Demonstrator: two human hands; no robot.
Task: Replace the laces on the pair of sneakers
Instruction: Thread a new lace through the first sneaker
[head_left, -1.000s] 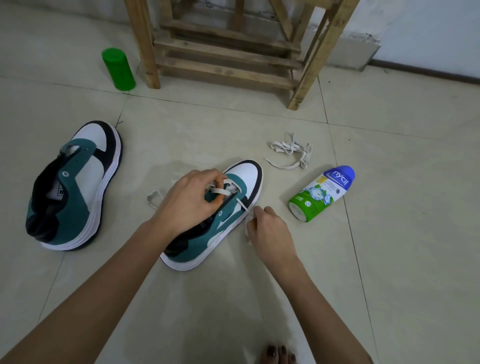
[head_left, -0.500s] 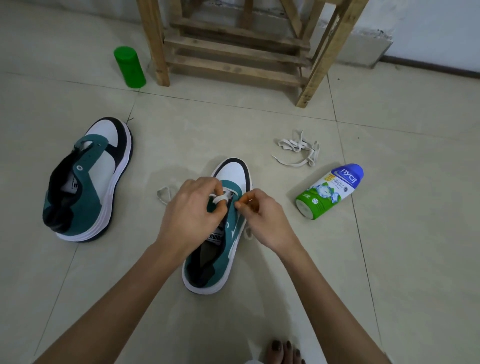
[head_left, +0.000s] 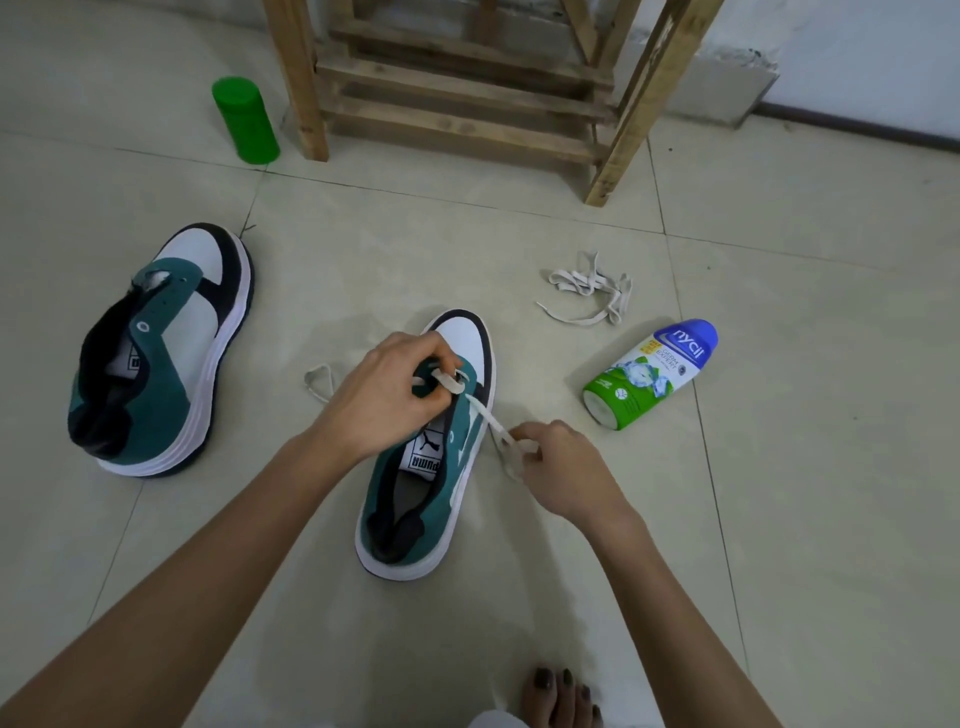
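At the far left, one green, white and black sneaker (head_left: 156, 353) lies on the tiled floor (head_left: 779, 519), toe pointing away; beyond it a green canister (head_left: 244, 119) stands upright just beside a leg of a wooden frame (head_left: 467, 104). Toward the middle, a loop of pale lace (head_left: 318, 379) lies on the floor beside the left hand (head_left: 384, 400); that hand rests over the tongue of the second sneaker (head_left: 431, 483), its fingers (head_left: 431, 358) curled and pinching the lace at the eyelets nearest the toe; this sneaker stands upright on its sole, heel toward the person. From the eyelets the lace runs taut to the right hand (head_left: 561, 473), which pinches it between thumb and fingertips beside the shoe's right edge. Further right, a loose lace (head_left: 587, 293) lies bunched on the floor; near it a powder bottle (head_left: 649, 374) lies on its side; bare toes (head_left: 561, 696) show at the bottom edge.
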